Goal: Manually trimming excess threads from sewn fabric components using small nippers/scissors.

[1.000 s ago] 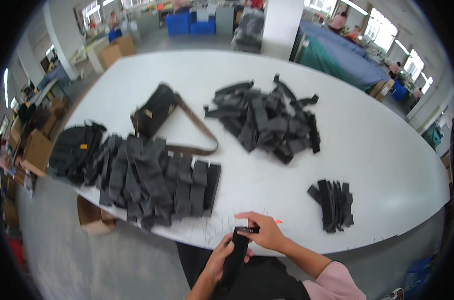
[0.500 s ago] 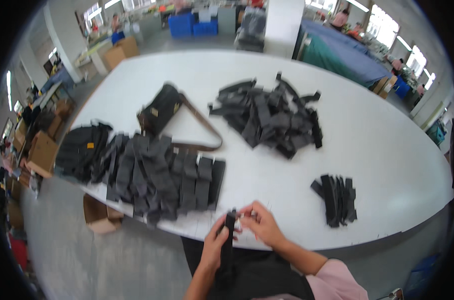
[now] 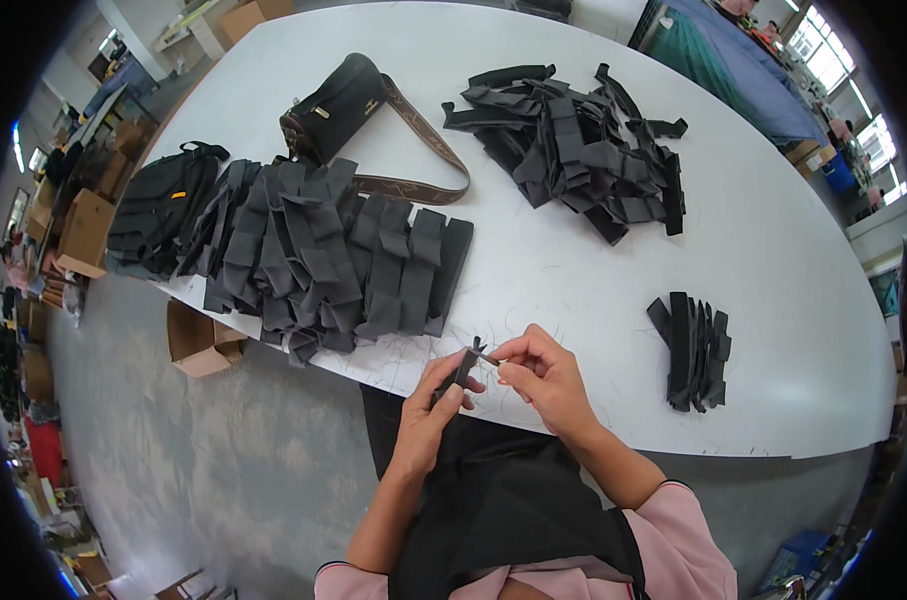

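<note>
Near the front edge of the white table, my left hand (image 3: 430,407) is closed around a dark fabric strip (image 3: 459,374), its top end tilted up to the right. Beside that end, my right hand (image 3: 545,378) pinches a small thin dark piece between thumb and fingertips; whether it is part of the strip or a separate tool, I cannot tell. To the left of my hands lies a heap of dark grey fabric strips (image 3: 308,235). A smaller bundle of black strips (image 3: 695,350) rests off to the right.
Farther back on the white table (image 3: 773,270) lies a tangled pile of dark strips (image 3: 573,150). A black shoulder bag (image 3: 338,110) with a brown strap and a black backpack (image 3: 163,210) are at the left. An open carton (image 3: 201,340) stands below the table's left edge.
The view has tipped downward, so the table and hands appear higher. The strip in my left hand has gone from nearly upright to slanted. My right hand stays close to its end.
</note>
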